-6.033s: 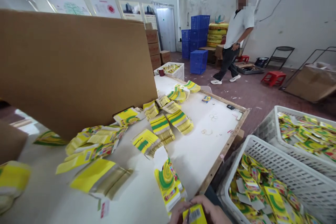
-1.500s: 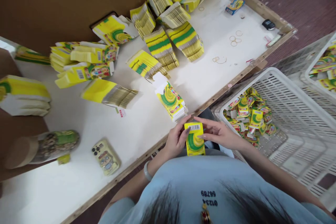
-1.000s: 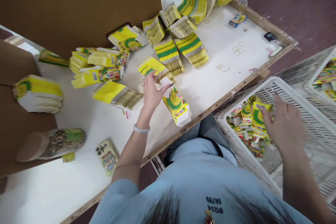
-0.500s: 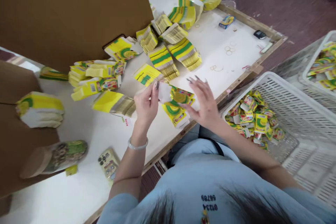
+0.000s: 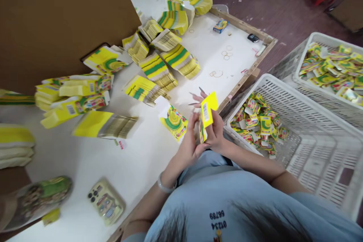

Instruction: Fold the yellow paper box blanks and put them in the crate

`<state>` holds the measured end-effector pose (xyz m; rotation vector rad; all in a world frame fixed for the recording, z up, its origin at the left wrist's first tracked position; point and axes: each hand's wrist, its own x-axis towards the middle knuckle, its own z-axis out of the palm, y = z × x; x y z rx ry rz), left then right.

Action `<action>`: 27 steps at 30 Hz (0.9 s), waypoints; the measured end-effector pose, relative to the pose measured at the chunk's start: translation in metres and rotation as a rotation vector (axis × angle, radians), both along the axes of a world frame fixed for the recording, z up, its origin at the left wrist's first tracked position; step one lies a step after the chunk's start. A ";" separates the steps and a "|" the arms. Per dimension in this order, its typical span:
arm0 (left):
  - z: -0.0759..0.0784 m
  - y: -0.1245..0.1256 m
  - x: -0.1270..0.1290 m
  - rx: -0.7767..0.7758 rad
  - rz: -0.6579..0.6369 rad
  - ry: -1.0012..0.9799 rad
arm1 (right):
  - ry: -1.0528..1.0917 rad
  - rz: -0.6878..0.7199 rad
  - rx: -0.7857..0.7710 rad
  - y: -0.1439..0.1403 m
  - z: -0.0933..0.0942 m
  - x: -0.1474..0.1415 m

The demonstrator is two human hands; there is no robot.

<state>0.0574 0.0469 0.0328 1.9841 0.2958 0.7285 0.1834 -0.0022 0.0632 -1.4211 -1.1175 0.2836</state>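
A small yellow carton point(image 5: 208, 112) stands between both my hands, just over the front edge of the white table point(image 5: 141, 166). My left hand point(image 5: 190, 141) presses its left side and my right hand point(image 5: 214, 128) grips it from the right, fingers spread upward. Right beside my hands, a stack of flat yellow-green cartons point(image 5: 172, 121) lies on the table. To the right stands a white basket point(image 5: 286, 94) with several folded cartons point(image 5: 259, 123) in its near corner.
More stacks of flat cartons point(image 5: 157, 70) fan across the table by a big brown cardboard sheet point(image 5: 62, 19). A phone point(image 5: 106, 202) and a patterned bottle point(image 5: 34, 202) lie near the front left. A second filled basket point(image 5: 331, 68) stands far right. Rubber bands point(image 5: 225, 53) lie on the table.
My right hand dropped a folded carton into the basket, my left hand took a flat one from the stack, and both hands now hold it at the table edge.
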 end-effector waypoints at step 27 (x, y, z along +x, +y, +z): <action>-0.002 -0.051 -0.040 -0.893 0.040 0.071 | 0.357 0.250 -0.359 -0.083 -0.027 0.005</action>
